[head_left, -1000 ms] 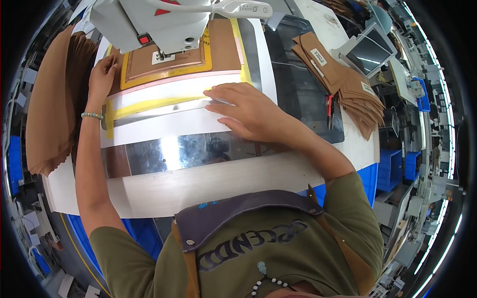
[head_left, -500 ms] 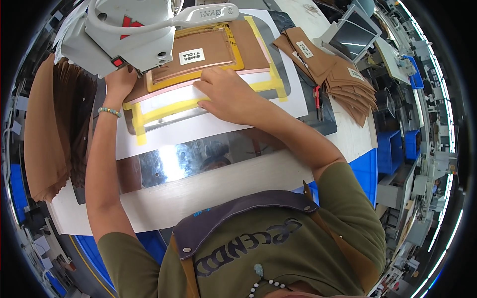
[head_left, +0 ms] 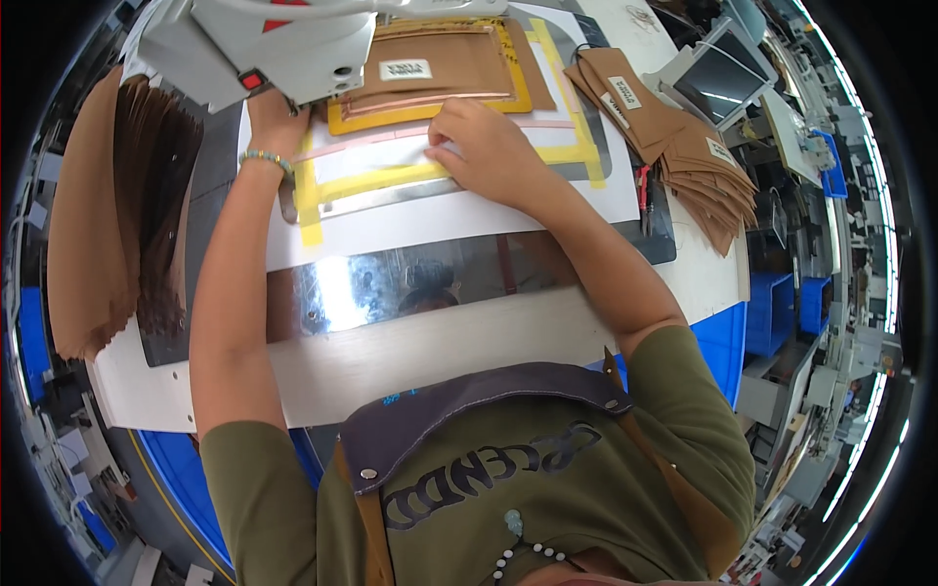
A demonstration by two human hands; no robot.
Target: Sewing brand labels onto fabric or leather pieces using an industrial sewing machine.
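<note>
In the upper middle of the frame, a smooth brown panel lies flat inside a rounded rectangular yellow frame, with brown also showing past the frame's right side. A small white oblong label sits on the panel. Below runs a thin pink strip, then a band of crinkled, slightly glossy yellow tape, which turns down at its left end. All this rests over a crisp white sheet; nearer the lower edge, a polished metal plate throws back a bright glare.

The right hand is bent over the pink strip near the frame's lower edge, thumb drawn close to the curled fingers. The left hand, above a beaded bracelet, reaches beneath the boxy white machine head at upper left, which partly covers it; whether either hand grips anything, I cannot tell.

At left, a thick stack of soft brown sheets droops in curved, ruffled layers. At upper right, flat brown pieces with angular corners fan out beside red-handled snips and a tilted dark screen.
</note>
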